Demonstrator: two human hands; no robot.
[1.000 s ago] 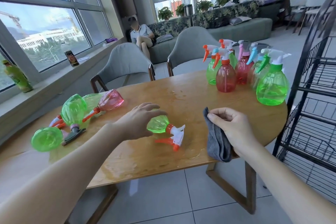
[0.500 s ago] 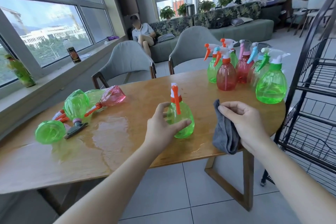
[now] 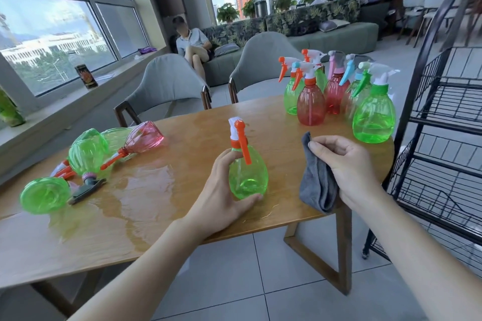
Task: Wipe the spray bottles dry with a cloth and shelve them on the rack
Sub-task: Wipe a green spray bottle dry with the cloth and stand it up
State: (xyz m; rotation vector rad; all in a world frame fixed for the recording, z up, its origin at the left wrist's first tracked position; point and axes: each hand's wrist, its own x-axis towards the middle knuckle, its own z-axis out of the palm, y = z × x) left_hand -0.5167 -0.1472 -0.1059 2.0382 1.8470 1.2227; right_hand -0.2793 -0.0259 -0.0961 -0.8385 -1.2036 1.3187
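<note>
A: Where is the translucent green plastic spray bottle with the orange trigger (image 3: 248, 177) sitting, and what is gripping it?

B: It is standing upright near the front edge of the round wooden worktop (image 3: 161, 206). The left hand (image 3: 221, 195) is grasping its body, with the thumb curling under the base and the fingers wrapping behind the shoulder.

A: What is the right hand (image 3: 347, 169) doing?

B: It is pinching a folded grey cloth (image 3: 317, 185), which is hanging down over the worktop edge, just beside the held bottle but apart from it.

A: Where are the remaining bottles sitting?

B: A cluster of upright green and red spray bottles (image 3: 339, 96) is standing at the far right of the worktop, close to the black wire rack (image 3: 443, 117). A group of toppled green and pink spray bottles (image 3: 88, 161) is lying at the left, next to a film of water (image 3: 140, 190) that is covering the wood.

A: Is anything else appearing?

B: Two grey upholstered chairs (image 3: 167, 86) are standing behind the worktop, and a seated person (image 3: 193, 44) is occupying a sofa beyond.
</note>
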